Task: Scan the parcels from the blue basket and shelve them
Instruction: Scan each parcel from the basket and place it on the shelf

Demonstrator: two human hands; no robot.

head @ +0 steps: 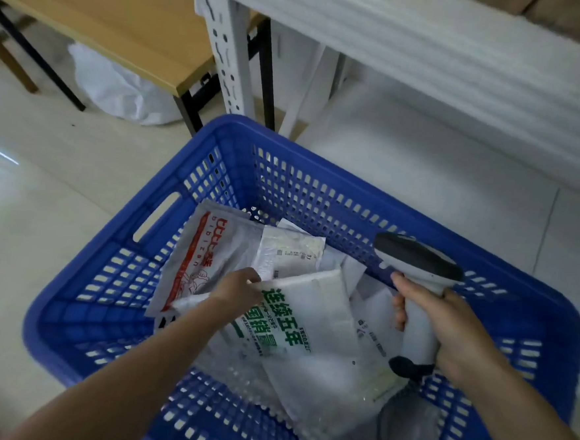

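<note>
A blue plastic basket (pixel 113 276) stands on the floor and holds several white soft parcels. My left hand (pixel 239 286) reaches into it and pinches the upper left edge of a white parcel with green lettering (pixel 312 317). To its left lies a white parcel with red print (pixel 203 258), and a pale bubble mailer (pixel 290 250) lies behind. My right hand (pixel 445 330) grips the handle of a white and grey barcode scanner (pixel 419 263), held over the right side of the basket with its head pointing up and left.
A white metal shelf (pixel 430 58) runs along the upper right, its slotted upright (pixel 225 43) just behind the basket. A wooden table with black legs (pixel 117 18) stands at the upper left, a white bag (pixel 119 87) under it. Pale floor tiles surround the basket.
</note>
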